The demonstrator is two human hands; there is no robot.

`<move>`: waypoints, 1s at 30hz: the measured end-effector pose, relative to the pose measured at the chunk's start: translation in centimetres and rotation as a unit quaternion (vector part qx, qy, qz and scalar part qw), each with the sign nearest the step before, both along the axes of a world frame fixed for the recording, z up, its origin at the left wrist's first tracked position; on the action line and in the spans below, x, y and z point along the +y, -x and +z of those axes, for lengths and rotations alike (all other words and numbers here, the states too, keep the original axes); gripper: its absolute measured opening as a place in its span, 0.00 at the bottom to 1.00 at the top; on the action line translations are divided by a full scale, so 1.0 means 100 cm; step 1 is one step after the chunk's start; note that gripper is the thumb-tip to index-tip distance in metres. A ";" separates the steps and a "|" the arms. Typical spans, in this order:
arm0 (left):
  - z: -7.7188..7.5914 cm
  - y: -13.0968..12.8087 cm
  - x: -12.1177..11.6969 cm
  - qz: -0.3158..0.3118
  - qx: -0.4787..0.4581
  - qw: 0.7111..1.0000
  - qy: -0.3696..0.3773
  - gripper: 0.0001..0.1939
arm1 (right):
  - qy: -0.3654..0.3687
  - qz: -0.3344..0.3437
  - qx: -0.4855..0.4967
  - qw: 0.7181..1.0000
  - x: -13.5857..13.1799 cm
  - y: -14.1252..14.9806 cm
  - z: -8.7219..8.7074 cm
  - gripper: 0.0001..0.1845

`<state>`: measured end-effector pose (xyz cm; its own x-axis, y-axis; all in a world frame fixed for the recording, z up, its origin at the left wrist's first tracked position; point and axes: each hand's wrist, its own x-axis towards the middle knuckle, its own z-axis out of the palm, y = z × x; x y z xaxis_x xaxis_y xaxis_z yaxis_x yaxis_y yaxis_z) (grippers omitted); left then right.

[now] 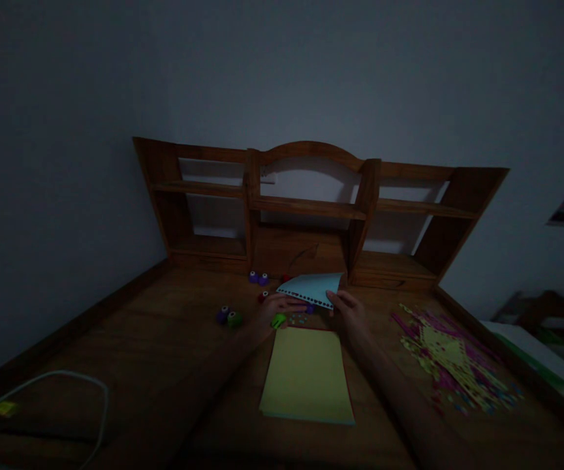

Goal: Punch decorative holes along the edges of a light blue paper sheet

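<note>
A light blue sheet of paper (311, 286) is tilted up above the desk, with a row of dark punched shapes along its near edge. My right hand (350, 312) grips its right corner, thumb on top. My left hand (276, 308) is at the sheet's near left edge, fingers stretched out to the right; whether they touch the paper I cannot tell. Just below that hand sits a green craft punch (279, 320), and a purple punch (310, 308) shows under the sheet. Small paper cut-outs (298, 319) lie between my hands. Nearer me is a stack of yellow paper (309, 375).
More punches stand to the left: a purple one (222, 314), a green one (234, 319) and a purple pair (258, 279) farther back. Punched yellow and pink strips (446, 352) are heaped at right. A wooden shelf (306, 207) backs the desk; a white cable (103, 391) loops at left.
</note>
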<state>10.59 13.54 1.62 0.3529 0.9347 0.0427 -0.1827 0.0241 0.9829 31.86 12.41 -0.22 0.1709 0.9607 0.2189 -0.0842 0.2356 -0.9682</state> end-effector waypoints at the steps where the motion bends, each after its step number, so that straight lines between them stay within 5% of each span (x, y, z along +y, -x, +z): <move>1: -0.001 0.000 0.000 -0.004 -0.006 1.000 0.008 0.14 | -0.002 -0.002 -0.004 1.000 0.000 0.000 0.001 0.19; 11: -0.014 -0.004 0.004 -0.038 -0.047 0.998 0.026 0.24 | -0.005 -0.003 -0.014 1.000 -0.001 0.000 0.000 0.20; 17: -0.009 -0.009 -0.005 -0.101 -0.013 0.994 -0.038 0.25 | -0.003 0.013 0.000 1.000 -0.001 0.001 -0.002 0.19; 30: -0.004 -0.008 -0.001 0.087 0.035 0.995 0.011 0.26 | 0.000 0.038 -0.036 0.999 0.001 0.001 -0.011 0.18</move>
<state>11.41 13.49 1.22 0.1862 0.9825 0.0018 -0.1163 0.0202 0.9930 31.76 12.52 -1.28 0.0817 0.9704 0.2274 -0.0327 0.2306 -0.9725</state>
